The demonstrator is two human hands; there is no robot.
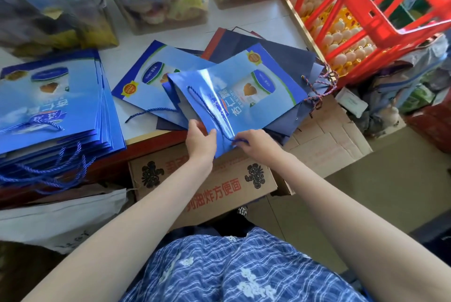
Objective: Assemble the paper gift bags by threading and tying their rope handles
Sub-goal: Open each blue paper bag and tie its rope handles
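My right hand (253,142) is the one at the rope: its fingers are curled and pinch the blue rope handle (210,111) just where it meets the near edge of the bag, so the end I must thread or knot lies right under my fingertips, not off to either side. My left hand (200,137) sits just beside it, thumb on top of the glossy blue gift bag (234,99) and fingers tucked under, gripping the near edge to keep the paper flat. From my right hand the rope runs up and to the left across the bag face to its far hole, so its long axis slants away from me toward the left; I judge any pull should follow that line. The bag is shiny, printed with a tin and a heart shape, lying flat and overhanging the table (268,21) edge above a cardboard box (207,179). Under it lie more loose bags, with a loose rope (148,112) trailing left. Farther left is a stack of finished bags (53,104), their handles hanging over the edge.
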